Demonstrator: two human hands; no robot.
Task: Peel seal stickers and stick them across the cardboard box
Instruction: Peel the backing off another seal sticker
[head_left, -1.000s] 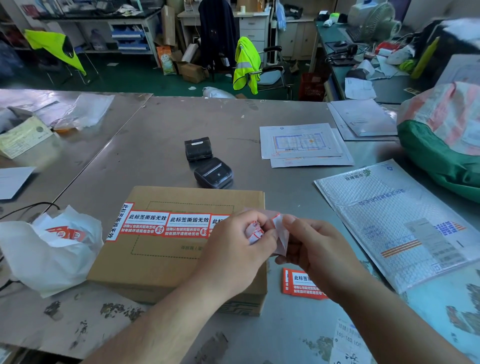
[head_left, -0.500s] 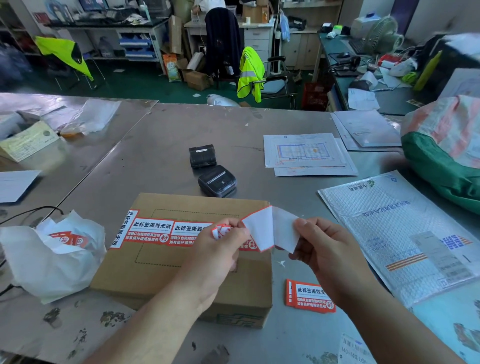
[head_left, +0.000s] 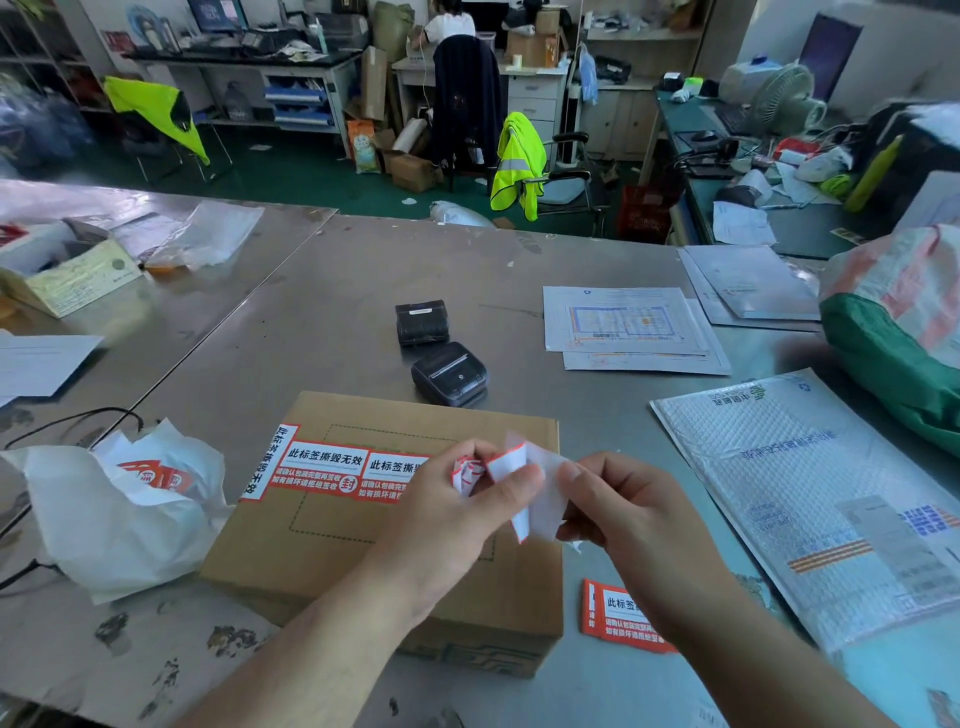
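Observation:
A flat cardboard box (head_left: 332, 561) lies on the metal table in front of me. Red-and-white seal stickers (head_left: 324, 472) run across its top from the left edge toward the middle. Both hands hover over the box's right part. My left hand (head_left: 457, 514) pinches a crumpled red-and-white sticker scrap and the edge of a white backing sheet (head_left: 540, 493). My right hand (head_left: 623, 514) pinches the same sheet from the right. A small stack of unused seal stickers (head_left: 618, 616) lies on the table right of the box, partly behind my right forearm.
A white plastic bag (head_left: 114, 514) holding more red stickers sits left of the box. Two black label printers (head_left: 449, 374) stand behind it. A bubble mailer (head_left: 810, 499) lies on the right, papers (head_left: 623, 327) farther back, a green-and-striped sack (head_left: 904, 332) at far right.
The hands came apart, pulling the white sheet open between them, then closed together again over the box's right part. The camera view tilted up slightly.

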